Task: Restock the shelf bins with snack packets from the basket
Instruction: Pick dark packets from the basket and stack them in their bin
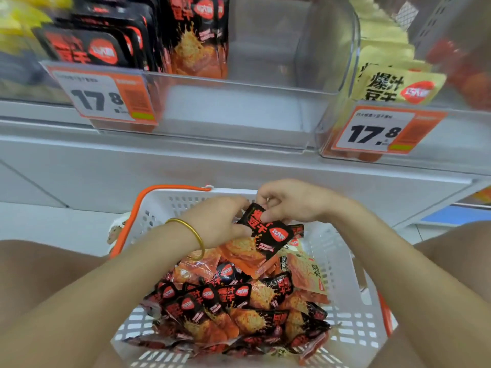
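A white plastic basket [353,338] with orange handles sits in front of me, heaped with several black-and-orange snack packets [239,301] and a few yellow ones [313,274]. Over its far end, both hands hold a small stack of black packets [268,237]. My left hand [220,221], gold bangle on the wrist, grips the stack's left edge. My right hand [289,201] pinches its top corner. Above, a clear shelf bin [239,118] holds black packets standing along its left side, with bare room to their right.
A second clear bin [332,123] at the right holds yellow packets [398,83]. Each bin carries a price tag reading 17.8, the left tag [106,98] and the right tag [382,131]. A grey shelf ledge [186,160] runs between bins and basket.
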Tool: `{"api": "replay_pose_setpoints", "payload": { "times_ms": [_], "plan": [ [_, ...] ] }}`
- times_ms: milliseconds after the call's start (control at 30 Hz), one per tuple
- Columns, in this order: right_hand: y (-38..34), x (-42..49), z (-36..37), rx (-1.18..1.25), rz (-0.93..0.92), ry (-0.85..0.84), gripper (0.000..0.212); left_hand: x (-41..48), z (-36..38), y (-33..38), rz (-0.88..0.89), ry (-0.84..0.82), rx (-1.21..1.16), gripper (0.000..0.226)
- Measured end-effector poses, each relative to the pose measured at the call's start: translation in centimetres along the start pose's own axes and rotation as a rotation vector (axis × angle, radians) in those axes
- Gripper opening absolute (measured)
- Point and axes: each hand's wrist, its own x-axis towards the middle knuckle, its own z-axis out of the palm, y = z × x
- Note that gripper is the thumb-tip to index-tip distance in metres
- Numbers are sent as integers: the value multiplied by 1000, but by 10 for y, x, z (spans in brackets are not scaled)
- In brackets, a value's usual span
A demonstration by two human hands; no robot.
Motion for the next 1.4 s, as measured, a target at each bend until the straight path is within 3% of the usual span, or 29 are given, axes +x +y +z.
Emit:
{"api": "replay_pose_setpoints", "payload": {
  "times_ms": [167,234,300,434,501,567,634,768,835,1035,1402],
  "plan": [
    [-20,-20,-11,381,-99,281,12,-11,-26,8,51,162,-523,20],
    [-29,-31,-14,647,-136,257,19,-22,-46,13,92,291,-720,22],
    [-46,-42,-14,680,-214,201,22,-32,-69,16,131,449,-780,19],
    [-98,-46,-41,522,-353,329,17,-43,-117,20,234,781,-662,8],
    [-126,-38,-69,491,-421,477,15,-43,-141,12,216,1089,-424,7],
    [-147,-14,-96,455,-453,636,19,-39,-156,-6,145,1229,-53,26],
    [-156,25,-111,357,-383,726,27,-34,-155,-29,22,1215,214,33],
    [-153,91,-121,-88,-42,761,29,-28,-140,-48,-32,1168,325,33],
    [-150,105,-122,-189,80,781,36,-26,-139,-49,-33,1167,330,35],
    [-150,136,-127,-177,10,975,29,-19,-139,-46,-49,1192,325,36],
    [-150,142,-121,1,89,719,32,-17,-137,-49,-45,1187,343,35]
  ]
}}
